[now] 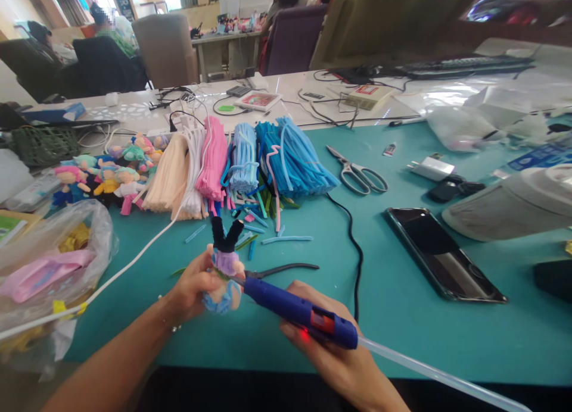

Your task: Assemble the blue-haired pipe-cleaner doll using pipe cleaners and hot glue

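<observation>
My left hand [196,284] is closed around a small pipe-cleaner doll [226,263], held upside down with its black legs pointing up and its light blue hair below. In my right hand [328,325] is a dark blue glue gun [286,302], its red light glowing and a clear glue stick [438,370] trailing from its back end. The gun's tip meets the doll near its neck; the exact contact is hard to make out. Behind the tip lies a dark-handled tool [290,268], partly hidden. Cut bits of blue pipe cleaner [286,240] are scattered beyond the doll.
Bundles of pipe cleaners [210,162] stand across the back, beside a pile of finished dolls [107,174]. Scissors [357,172], a phone [440,251] and a white cup [509,203] lie rightward. A plastic bag [96,227] sits left. A white cable [138,254] and black cable [357,251] cross the mat.
</observation>
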Available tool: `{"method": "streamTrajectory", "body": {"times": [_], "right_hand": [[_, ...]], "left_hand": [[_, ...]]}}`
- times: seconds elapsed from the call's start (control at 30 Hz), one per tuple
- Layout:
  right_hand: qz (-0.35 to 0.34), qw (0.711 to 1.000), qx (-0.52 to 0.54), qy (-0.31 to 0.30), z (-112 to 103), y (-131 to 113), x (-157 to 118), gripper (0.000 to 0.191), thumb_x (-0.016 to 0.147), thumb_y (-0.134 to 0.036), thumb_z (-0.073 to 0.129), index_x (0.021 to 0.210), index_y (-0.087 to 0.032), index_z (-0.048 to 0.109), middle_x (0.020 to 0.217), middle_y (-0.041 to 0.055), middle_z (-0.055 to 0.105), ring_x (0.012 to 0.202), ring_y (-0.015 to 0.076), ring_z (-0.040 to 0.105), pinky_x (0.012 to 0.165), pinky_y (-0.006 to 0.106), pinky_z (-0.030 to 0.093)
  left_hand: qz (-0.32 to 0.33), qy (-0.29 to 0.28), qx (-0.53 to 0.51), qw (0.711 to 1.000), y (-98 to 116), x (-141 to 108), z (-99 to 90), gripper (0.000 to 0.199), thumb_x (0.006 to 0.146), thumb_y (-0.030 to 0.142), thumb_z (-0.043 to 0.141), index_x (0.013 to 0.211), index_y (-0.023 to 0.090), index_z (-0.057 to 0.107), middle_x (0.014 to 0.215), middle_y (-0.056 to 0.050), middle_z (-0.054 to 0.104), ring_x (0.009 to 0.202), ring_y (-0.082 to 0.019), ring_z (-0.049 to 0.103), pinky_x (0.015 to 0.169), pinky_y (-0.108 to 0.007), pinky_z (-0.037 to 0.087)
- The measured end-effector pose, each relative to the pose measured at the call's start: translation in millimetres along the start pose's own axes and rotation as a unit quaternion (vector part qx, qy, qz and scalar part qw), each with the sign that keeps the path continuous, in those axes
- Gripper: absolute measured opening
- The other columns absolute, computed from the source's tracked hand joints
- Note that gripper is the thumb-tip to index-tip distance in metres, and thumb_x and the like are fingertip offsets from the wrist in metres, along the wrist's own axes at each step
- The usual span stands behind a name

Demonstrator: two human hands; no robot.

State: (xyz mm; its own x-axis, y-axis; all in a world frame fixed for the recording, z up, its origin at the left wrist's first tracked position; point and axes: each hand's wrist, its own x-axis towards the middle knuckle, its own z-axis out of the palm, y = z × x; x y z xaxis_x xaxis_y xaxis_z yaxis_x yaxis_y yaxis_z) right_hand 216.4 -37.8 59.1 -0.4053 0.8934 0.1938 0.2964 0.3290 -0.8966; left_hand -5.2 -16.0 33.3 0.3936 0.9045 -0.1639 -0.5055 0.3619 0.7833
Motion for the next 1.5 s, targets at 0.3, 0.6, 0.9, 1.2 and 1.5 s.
{"method": "streamTrajectory", "body": {"times": [0.3,0.6,0.9,1.2,1.5], "right_hand": [[-0.008,1.0,0.001,0.004,0,5,-1,0.017,0.086,-0.031,0.055,0.073,-0.021,0.05,0.07,0.0013,0.056,0.061,0.0154,0.051,0.055,0.027,0.042],[-0.002,1.0,0.007,0.011,1,1,-1,0.017,0.085,-0.031,0.056,0.072,-0.021,0.052,0.071,0.0021,0.057,0.062,0.0159,0.053,0.055,0.026,0.043],[-0.009,1.0,0.015,0.01,1,-1,-1,0.014,0.085,-0.032,0.056,0.076,-0.02,0.055,0.07,0.0028,0.057,0.062,0.0165,0.052,0.055,0.027,0.042],[0.022,0.997,0.06,0.038,-3,2,-2,0.025,0.082,-0.044,0.061,0.074,-0.02,0.059,0.066,0.0025,0.057,0.057,0.0167,0.052,0.052,0.027,0.044],[0.135,0.976,0.12,0.119,-6,25,-24,0.042,0.073,-0.057,0.068,0.093,-0.02,0.069,0.072,0.008,0.069,0.066,0.0236,0.065,0.057,0.033,0.056]], "left_hand": [[0.01,-0.026,-0.002,1.0,-2,-1,-4.7,0.029,0.065,0.022,0.065,0.093,0.014,0.07,0.075,-0.004,0.064,0.054,-0.011,0.051,0.055,-0.026,0.042],[0.0,-0.023,-0.013,1.0,-1,-3,-1.5,0.026,0.062,0.021,0.063,0.087,0.014,0.067,0.086,-0.008,0.065,0.057,-0.013,0.055,0.052,-0.026,0.042],[-0.028,-0.043,-0.004,0.999,1,-3,-3.9,0.036,0.064,0.024,0.062,0.096,0.01,0.064,0.063,-0.003,0.058,0.049,-0.01,0.05,0.048,-0.023,0.036],[-0.021,-0.016,0.003,1.0,0,-4,-4.9,0.034,0.061,0.024,0.068,0.094,0.014,0.065,0.071,-0.005,0.063,0.054,-0.013,0.056,0.048,-0.024,0.037],[-0.004,0.01,0.042,0.999,2,-1,3.6,0.031,0.062,0.027,0.068,0.089,0.013,0.066,0.066,-0.008,0.067,0.055,-0.017,0.058,0.049,-0.026,0.037]]}}
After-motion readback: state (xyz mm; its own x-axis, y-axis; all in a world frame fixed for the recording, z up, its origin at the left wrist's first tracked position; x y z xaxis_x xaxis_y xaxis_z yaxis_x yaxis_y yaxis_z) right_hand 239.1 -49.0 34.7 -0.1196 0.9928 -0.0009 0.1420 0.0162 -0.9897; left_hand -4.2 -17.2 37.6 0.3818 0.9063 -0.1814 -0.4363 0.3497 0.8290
